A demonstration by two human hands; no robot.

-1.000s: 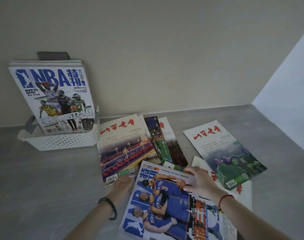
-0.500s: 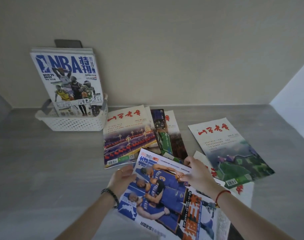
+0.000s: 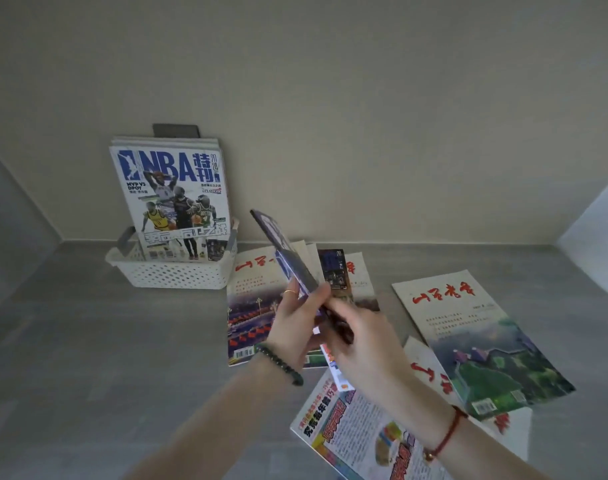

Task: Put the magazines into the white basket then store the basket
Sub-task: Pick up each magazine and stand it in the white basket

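Both hands grip one lifted magazine (image 3: 288,258), tilted edge-on above the table: left hand (image 3: 292,327) clasping its lower edge, right hand (image 3: 361,344) pinching beside it. The white basket (image 3: 178,271), at ten o'clock, already holds upright magazines (image 3: 172,199). Loading step; next, probably carry it there and slot it upright.

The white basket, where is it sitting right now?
In the head view the white basket sits on the grey surface at the left, against the back wall. Magazines stand upright in it, and the red-titled magazine lies flat just to its right.
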